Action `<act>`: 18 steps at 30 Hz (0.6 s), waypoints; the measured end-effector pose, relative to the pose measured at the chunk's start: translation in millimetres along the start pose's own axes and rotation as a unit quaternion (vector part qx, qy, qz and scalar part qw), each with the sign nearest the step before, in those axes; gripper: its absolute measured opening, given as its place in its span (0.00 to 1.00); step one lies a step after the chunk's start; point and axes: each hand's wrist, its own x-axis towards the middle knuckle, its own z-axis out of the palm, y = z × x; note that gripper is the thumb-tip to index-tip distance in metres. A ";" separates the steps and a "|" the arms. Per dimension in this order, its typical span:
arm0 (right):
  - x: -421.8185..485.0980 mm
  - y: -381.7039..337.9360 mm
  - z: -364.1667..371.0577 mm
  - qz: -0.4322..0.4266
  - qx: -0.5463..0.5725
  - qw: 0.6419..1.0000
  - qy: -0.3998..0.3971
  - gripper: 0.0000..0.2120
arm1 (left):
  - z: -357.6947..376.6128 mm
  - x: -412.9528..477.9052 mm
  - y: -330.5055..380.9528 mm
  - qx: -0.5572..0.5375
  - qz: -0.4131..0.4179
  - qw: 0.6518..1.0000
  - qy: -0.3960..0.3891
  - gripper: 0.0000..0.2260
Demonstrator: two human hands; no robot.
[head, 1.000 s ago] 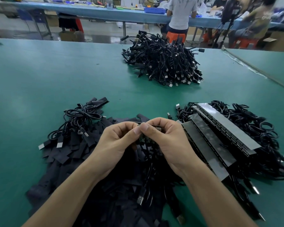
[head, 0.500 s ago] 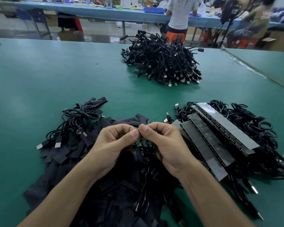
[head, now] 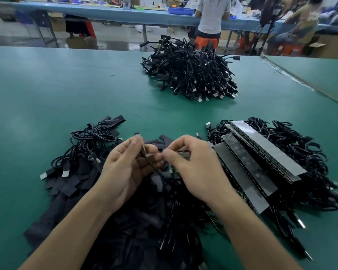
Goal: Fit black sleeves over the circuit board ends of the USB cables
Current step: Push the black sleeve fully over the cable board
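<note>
Both hands (head: 164, 164) pinching circuit board (head: 180, 155)

Green table (head: 66, 90) w/ cable heap (head: 191, 75), sleeves (head: 70, 184).

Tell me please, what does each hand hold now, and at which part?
The left hand pinches a thin cable near its upper end. The right hand pinches a small green circuit board at its edge. Blur hides the exact contact.
</note>
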 end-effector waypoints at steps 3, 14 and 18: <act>1.0 -0.1 -19.6 -0.011 -0.194 0.981 0.031 0.02 | -1.0 2.9 13.9 -0.018 0.047 0.998 0.027 0.08; -14.8 -7.9 11.8 -0.061 -0.357 0.914 -0.181 0.24 | -7.2 8.1 59.0 0.233 0.063 0.964 0.109 0.12; -10.4 3.0 14.0 -0.055 -0.265 0.947 -0.172 0.17 | -10.1 9.1 51.8 0.270 0.004 0.958 0.095 0.11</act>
